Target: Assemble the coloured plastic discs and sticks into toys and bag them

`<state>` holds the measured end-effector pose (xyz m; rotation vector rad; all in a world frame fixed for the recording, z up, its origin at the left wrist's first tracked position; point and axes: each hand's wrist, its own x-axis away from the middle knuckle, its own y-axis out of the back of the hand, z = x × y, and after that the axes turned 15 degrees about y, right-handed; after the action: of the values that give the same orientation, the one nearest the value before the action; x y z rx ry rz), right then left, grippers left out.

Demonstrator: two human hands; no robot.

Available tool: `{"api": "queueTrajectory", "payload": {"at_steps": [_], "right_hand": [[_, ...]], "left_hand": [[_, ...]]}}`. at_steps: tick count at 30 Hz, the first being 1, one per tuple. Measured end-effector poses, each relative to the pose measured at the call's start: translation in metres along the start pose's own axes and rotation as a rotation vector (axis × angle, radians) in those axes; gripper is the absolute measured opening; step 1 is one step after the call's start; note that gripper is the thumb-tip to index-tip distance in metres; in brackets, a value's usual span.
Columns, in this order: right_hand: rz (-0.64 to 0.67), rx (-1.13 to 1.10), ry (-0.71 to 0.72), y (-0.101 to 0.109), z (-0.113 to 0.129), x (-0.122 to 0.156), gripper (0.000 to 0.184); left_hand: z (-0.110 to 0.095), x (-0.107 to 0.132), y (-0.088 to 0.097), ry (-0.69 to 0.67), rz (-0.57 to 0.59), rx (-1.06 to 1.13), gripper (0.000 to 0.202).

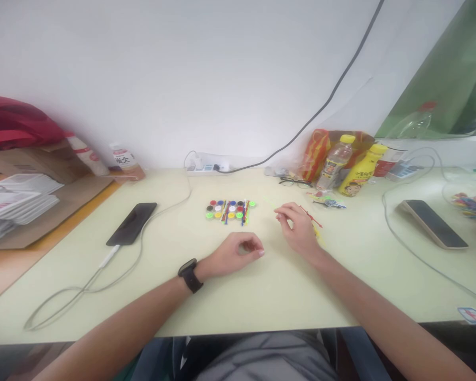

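Note:
My left hand point(238, 253) rests low over the table, its thumb and fingertips curled together into a ring; nothing shows between them. Farther right, my right hand point(297, 230) has thumb and forefinger pinched, with a faint, thin green stick point(268, 201) at the tips. Beyond my left hand lie rows of small coloured discs point(218, 209) in red, blue, white, black, yellow and green. Thin coloured sticks point(245, 211) lie among them in two bundles. A red stick point(312, 217) and some yellow pieces point(318, 233) are partly hidden behind my right hand.
A phone point(131, 224) with a charging cable lies left; another phone-like device point(434, 223) lies right. Glasses point(295, 182), a small packet point(327, 201), a clear bottle point(335, 161) and a yellow bottle point(363, 172) stand or lie back right. A power strip point(207, 165) sits against the wall.

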<state>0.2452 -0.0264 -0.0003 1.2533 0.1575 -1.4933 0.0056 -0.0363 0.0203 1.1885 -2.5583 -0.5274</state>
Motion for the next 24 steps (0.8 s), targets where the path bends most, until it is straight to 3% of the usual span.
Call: {"api": "queueTrajectory", "payload": {"at_steps": [10, 24], "right_hand": [[0.137, -0.097, 0.033, -0.017, -0.012, 0.006, 0.035], [0.277, -0.127, 0.054, -0.018, -0.018, 0.009, 0.045]], "left_hand": [[0.001, -0.001, -0.001, -0.016, -0.005, 0.003, 0.026], [0.003, -0.001, -0.001, -0.005, -0.003, 0.004, 0.025]]}}
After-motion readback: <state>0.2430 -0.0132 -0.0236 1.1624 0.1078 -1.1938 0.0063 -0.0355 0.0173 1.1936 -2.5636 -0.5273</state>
